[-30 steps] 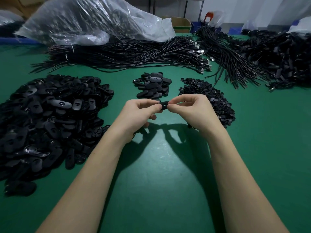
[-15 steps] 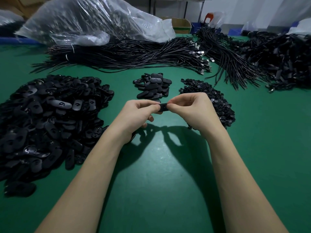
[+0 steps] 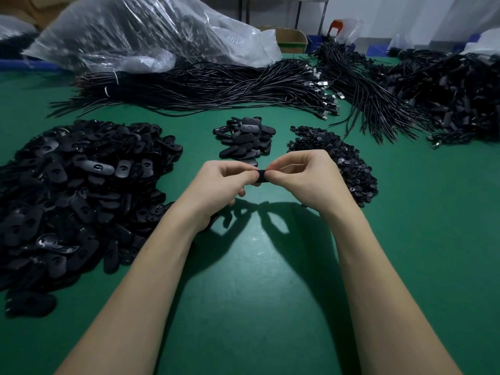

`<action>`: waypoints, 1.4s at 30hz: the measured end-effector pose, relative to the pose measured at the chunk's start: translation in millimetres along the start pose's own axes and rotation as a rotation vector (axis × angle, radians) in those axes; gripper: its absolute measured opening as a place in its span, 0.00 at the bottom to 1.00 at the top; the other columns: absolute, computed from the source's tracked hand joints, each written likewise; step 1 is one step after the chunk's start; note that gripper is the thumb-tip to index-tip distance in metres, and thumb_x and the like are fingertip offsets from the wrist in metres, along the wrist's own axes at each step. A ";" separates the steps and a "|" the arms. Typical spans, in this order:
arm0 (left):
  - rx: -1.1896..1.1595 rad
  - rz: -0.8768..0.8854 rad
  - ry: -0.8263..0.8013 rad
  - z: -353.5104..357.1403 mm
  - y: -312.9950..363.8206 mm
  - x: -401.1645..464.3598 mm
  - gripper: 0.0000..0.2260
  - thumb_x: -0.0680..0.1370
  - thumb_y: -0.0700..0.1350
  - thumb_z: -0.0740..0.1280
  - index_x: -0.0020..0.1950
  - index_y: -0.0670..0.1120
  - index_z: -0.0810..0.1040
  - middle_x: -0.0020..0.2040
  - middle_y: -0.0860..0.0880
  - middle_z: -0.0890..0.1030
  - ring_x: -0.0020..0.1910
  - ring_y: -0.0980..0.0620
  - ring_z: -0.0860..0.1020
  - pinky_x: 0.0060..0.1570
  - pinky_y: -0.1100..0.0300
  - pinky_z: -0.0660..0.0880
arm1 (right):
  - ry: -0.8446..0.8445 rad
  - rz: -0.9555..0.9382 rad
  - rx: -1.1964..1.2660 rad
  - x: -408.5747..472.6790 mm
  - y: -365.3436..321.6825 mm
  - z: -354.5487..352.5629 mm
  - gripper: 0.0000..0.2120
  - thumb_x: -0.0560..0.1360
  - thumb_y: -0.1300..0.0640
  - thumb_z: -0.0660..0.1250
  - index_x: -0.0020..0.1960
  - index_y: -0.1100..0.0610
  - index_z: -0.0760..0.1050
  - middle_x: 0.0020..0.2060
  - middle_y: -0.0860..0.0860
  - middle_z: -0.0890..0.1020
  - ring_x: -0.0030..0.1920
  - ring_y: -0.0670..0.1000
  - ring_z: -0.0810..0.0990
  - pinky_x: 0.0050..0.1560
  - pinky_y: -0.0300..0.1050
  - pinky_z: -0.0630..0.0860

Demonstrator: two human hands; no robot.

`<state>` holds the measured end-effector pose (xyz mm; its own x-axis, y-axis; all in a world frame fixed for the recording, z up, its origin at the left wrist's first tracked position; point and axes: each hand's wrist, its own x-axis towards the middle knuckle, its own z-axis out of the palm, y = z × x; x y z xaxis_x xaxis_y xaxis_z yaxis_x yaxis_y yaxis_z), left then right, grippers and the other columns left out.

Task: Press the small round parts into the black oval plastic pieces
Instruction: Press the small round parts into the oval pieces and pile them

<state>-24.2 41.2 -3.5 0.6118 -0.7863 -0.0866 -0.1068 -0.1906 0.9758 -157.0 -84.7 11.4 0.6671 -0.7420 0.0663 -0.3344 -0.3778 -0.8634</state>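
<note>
Green table (image 3: 243, 307), hands (image 3: 216, 185) pinching oval piece (image 3: 262, 176).

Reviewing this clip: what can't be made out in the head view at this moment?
- Black oval piece: mostly covered by the fingertips of the left hand and right hand.
- Small round part: hidden by fingers; seated or not, cannot tell.
- Pile of round parts: partly behind the right hand; single parts too small.
- Large oval pile: cut off by the left edge.
- Plastic bag: contents blurred by the film.
</note>
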 end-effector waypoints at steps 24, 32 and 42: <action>0.033 0.012 0.001 1.5 -4.3 1.4 0.05 0.77 0.43 0.74 0.44 0.53 0.85 0.34 0.58 0.83 0.29 0.64 0.73 0.29 0.75 0.68 | -0.123 0.031 0.148 2.1 8.4 0.8 0.03 0.73 0.56 0.79 0.46 0.52 0.87 0.37 0.44 0.87 0.39 0.37 0.84 0.40 0.28 0.73; 0.042 0.028 -0.003 2.1 -3.6 1.5 0.06 0.77 0.42 0.73 0.44 0.52 0.84 0.32 0.60 0.82 0.28 0.67 0.75 0.28 0.76 0.67 | -0.097 0.040 0.106 1.3 5.1 4.0 0.02 0.72 0.56 0.78 0.44 0.51 0.86 0.37 0.44 0.87 0.39 0.39 0.84 0.43 0.34 0.75; 0.123 0.080 -0.029 6.5 -7.4 1.1 0.05 0.79 0.42 0.72 0.45 0.50 0.83 0.40 0.51 0.84 0.38 0.58 0.78 0.37 0.71 0.72 | -0.088 0.024 0.056 1.7 8.9 11.0 0.05 0.72 0.57 0.78 0.41 0.52 0.82 0.34 0.45 0.84 0.34 0.40 0.81 0.39 0.35 0.74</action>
<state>-27.8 37.9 -12.2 0.5751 -0.8179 -0.0172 -0.2506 -0.1961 0.9480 -151.4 -83.3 -1.6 0.7161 -0.6979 0.0030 -0.3147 -0.3268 -0.8912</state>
